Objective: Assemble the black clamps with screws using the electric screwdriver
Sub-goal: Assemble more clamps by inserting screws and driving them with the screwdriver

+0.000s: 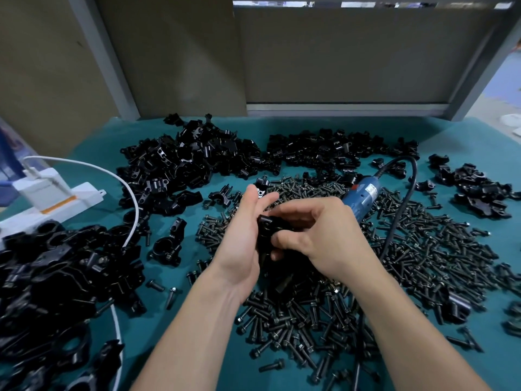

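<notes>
In the middle of the frame the right hand [318, 235] curls its fingers round a black clamp [266, 224], which is pressed against the straight-fingered left hand [242, 235]. The blue screwdriver [362, 197] lies on the screws [310, 320] just above the right hand; heaps of clamps [183, 162] fill the upper left.

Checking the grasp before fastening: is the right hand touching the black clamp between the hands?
Touching. In the head view the right hand grips the black clamp, fingers curled round it with no gap.
</notes>
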Demonstrator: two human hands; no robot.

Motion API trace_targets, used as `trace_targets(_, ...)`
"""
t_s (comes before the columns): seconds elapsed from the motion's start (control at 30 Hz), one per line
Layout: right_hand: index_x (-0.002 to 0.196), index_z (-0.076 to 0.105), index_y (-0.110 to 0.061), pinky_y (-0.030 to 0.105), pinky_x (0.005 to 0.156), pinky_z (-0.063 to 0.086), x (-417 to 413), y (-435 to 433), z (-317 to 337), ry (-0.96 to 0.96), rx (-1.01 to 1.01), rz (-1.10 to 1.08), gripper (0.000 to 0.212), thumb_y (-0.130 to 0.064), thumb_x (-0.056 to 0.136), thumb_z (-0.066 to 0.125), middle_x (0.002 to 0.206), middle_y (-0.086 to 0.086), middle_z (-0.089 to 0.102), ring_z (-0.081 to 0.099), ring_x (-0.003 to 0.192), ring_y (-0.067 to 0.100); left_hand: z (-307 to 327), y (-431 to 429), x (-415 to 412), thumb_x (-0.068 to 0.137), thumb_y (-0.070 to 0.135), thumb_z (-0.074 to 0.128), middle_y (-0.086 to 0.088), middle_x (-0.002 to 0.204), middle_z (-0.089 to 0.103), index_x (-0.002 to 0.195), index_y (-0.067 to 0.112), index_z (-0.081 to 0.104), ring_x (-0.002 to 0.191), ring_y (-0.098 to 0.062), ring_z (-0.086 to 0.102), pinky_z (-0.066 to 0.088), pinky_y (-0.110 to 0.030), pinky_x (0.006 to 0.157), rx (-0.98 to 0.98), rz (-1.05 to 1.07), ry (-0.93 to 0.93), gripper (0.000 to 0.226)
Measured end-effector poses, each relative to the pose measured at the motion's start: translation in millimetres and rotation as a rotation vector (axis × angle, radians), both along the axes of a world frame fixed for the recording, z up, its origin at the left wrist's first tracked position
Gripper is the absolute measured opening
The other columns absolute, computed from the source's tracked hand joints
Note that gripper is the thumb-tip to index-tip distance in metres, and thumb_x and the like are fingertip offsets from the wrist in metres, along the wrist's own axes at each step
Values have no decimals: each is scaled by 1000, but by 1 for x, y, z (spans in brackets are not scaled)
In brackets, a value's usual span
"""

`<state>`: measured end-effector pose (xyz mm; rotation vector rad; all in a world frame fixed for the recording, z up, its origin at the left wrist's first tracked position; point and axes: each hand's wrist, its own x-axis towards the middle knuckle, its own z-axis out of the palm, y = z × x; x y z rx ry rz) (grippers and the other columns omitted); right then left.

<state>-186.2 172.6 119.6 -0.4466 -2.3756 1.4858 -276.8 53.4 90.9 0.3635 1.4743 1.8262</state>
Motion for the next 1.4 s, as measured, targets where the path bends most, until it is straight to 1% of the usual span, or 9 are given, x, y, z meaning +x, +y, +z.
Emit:
trace_targets(0.1,101,81,-27,35,83,63,1,2,0,-11,-19,47,35,0,79,84,86,-11,80,78,71,14,0,0,0,101,74,22,-2,125,76,148,27,54,92,-14,74,44,-30,64,23,13,-61,74)
trace_targets(0.23,99,82,-32,30,84,63,1,-2,0,24,50,20,40,-3,72,88,87,-17,79,77,78,2,6,-3,-2,104,68,29,-14,127,74,138,15,61,115,-33,69,47,-56,107,56,63,-142,71)
trace_targets(0.37,95,83,-29,32,87,62,0,5,1,159,-43,-129,38,-3,68,91,88,-13,80,77,86,5,8,-4,-3,92,39,58,-10,107,72,113,9,72,95,-24,63,53,-36,79,145,124,-143,39)
trace_targets(0.6,96,82,-32,14,81,58,0,5,-3,183,-24,-314,34,-7,75,90,85,-21,78,73,84,-6,2,1,-1,84,14,73,-12,117,78,132,7,69,111,-24,74,63,-31,84,83,62,44,48)
trace_targets(0.87,84,77,-40,10,76,56,-1,0,-1,114,32,-278,37,-11,70,95,81,-19,77,71,81,-9,-1,0,-3,79,14,74,-13,120,77,128,12,71,110,-20,74,60,-28,94,181,32,-41,49)
trace_targets(1.0,98,75,-45,9,84,55,-2,-4,-3,122,111,-229,42,-13,76,91,87,-39,70,67,88,-17,0,-1,-7,78,13,74,-13,118,77,118,15,77,102,-20,74,61,-28,90,228,71,-80,41)
trace_targets(1.1,140,54,-45,-2,89,43,-4,-5,-7,62,181,-168,68,-16,86,82,100,-59,48,57,90,-29,2,-2,-11,77,13,73,-10,114,79,105,18,82,95,-15,76,60,-21,79,250,94,-71,30)
trace_targets(1.2,143,57,-39,10,97,50,-5,5,-5,100,54,-182,62,-12,90,73,122,-29,69,64,108,-14,5,-7,-18,75,13,73,-8,111,80,113,10,75,93,-14,77,60,-20,76,279,168,-109,38)
trace_targets(1.4,105,79,-33,39,98,55,-38,24,10,-438,710,-83,25,-14,90,72,107,0,76,69,100,26,6,-17,-32,74,16,74,-9,101,81,115,-1,70,89,-17,79,63,-25,73,431,370,-353,45)
